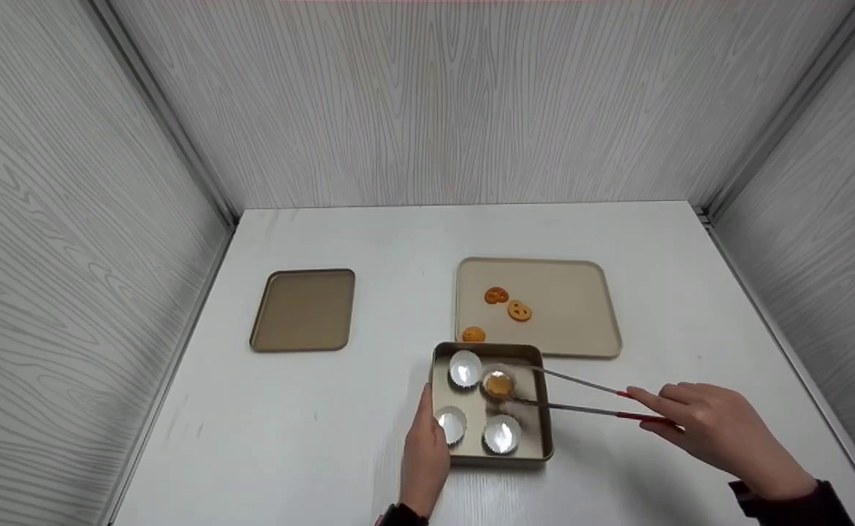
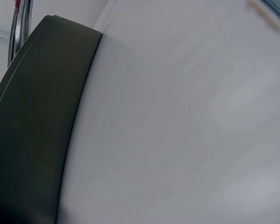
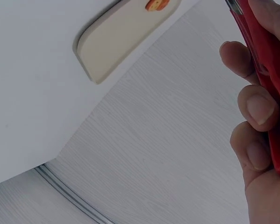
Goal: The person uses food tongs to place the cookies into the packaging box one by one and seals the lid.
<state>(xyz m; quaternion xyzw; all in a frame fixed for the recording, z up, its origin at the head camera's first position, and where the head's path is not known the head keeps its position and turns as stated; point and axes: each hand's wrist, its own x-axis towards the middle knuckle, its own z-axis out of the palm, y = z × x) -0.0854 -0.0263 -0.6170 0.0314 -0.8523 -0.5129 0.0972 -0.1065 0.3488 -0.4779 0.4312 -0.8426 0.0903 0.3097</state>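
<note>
A deep square baking tin holds several foil-like baking cups, one a white fluted cup. My left hand grips the tin's left side, overlapping its rim. That wall of the tin fills the left of the left wrist view, where no fingers show. My right hand holds tongs by their red handles, its fingers curled on them in the right wrist view. The tong tips reach into the tin, around the upper right cup. A golden cookie sits in that cup; whether the tips touch it, I cannot tell.
Behind the tin lies a wide beige tray with a dark pretzel cookie, a lighter pretzel cookie and a round cookie. A shallow brown square tray lies at the left. Wood-grain panels enclose the white table.
</note>
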